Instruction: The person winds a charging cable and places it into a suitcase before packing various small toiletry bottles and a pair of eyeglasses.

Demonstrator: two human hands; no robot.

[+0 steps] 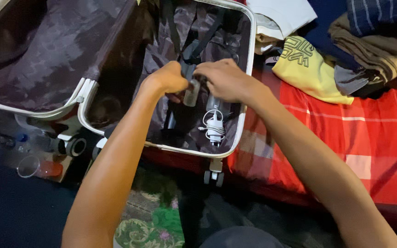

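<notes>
Both my hands meet over the open half of a white-rimmed suitcase [246, 98] lying on the bed. My left hand [168, 79] and my right hand [224, 79] together hold a small clear bottle [191, 95] between them, upright, just above the dark patterned lining. Below the bottle, inside the case, lies a white charger with its cable coiled around it [215, 126]. Black packing straps [194, 46] hang down the lining behind my hands.
The suitcase's other half [47, 59] stands open to the left. A red checked blanket [359, 133] covers the bed, with a yellow shirt [306, 69] and folded clothes [373, 46] at the top right. A clear cup [29, 166] sits on the floor at left.
</notes>
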